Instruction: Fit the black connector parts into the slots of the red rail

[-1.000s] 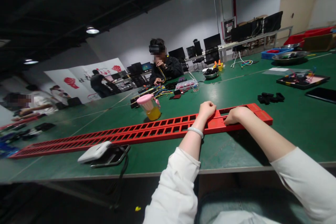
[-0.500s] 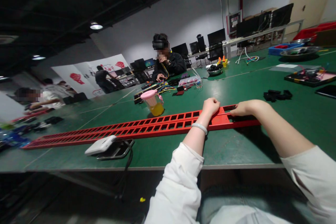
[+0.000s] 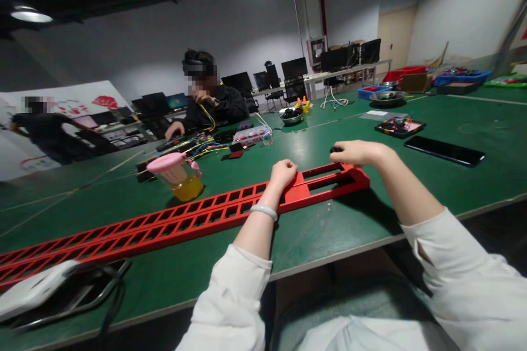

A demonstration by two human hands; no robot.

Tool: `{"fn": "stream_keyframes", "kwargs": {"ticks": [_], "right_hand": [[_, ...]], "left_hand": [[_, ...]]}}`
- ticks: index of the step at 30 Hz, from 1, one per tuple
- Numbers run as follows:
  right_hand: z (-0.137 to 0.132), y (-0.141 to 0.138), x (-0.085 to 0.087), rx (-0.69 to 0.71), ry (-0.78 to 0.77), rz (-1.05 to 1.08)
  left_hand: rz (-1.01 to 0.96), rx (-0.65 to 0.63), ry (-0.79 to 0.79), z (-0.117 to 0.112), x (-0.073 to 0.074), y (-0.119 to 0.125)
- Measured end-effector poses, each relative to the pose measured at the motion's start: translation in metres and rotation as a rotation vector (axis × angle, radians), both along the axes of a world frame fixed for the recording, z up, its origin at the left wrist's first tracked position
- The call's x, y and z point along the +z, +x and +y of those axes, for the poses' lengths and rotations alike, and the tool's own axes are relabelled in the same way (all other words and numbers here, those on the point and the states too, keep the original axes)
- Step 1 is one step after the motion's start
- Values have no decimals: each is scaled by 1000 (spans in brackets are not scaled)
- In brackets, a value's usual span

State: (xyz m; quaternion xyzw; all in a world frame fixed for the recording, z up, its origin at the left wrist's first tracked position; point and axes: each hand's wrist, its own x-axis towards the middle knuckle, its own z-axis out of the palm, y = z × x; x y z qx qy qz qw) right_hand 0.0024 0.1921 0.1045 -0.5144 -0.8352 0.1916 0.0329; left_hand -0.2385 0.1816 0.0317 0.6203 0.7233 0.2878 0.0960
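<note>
A long red slotted frame (image 3: 230,205), its two rows of openings looking like a ladder, lies across the table. My left hand (image 3: 284,174), closed, rests at its far edge near the solid red plate. What its inner fingers do is hidden. Beyond the frame's right end, my right hand (image 3: 354,152) is bent downward with its fingers drawn together at a small black part (image 3: 335,149). The hand covers most of that spot, so I cannot see how many black parts are there.
A pink-lidded cup (image 3: 181,178) of yellow drink stands behind the frame. A white device (image 3: 39,288) lies at front left, a phone (image 3: 444,151) at right. Behind it is a wired tray (image 3: 399,126). Across the table sits a person (image 3: 222,104) beside wires (image 3: 206,145).
My right hand has left the opening at the frame's right end and moved to the black parts behind it. My left hand stays on the frame. The view has turned right.
</note>
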Motion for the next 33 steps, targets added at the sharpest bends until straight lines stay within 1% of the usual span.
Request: {"fn": "stream_keyframes", "kwargs": {"ticks": [2,3,4,6,9,12,16,19,23,30,32,33], "right_hand": [[17,26,3,-136,6,-53],[25,38,2,-194,19,-108],[32,48,-2,-224,29,-163],[42,63,-13,-237,33,-264],[52,76,-38,-244,23,-341],[61,81,-60,-298,31,-339],[72,83,-77,-331,27,-314],[74,81,-82,-365,38,-348],[72,78,-85,-399,68,-372],[74,79,-99,-441,59,-295],[71,81,-97,-461,62,-263],[69,81,-94,-473,81,-250]], "left_hand": [[-24,6,-5,0,1,0],[-33,11,-9,0,2,0],[-40,14,-13,0,3,0],[-46,18,-18,0,4,0],[-35,12,-2,1,5,0],[-5,-12,17,1,5,-1],[7,-22,17,1,7,-1],[-2,-18,13,-1,8,-1],[-20,-23,5,0,6,-1],[-22,-26,-3,2,5,-3],[-11,-26,-13,2,6,-2],[-6,-25,-16,2,6,-2]]}}
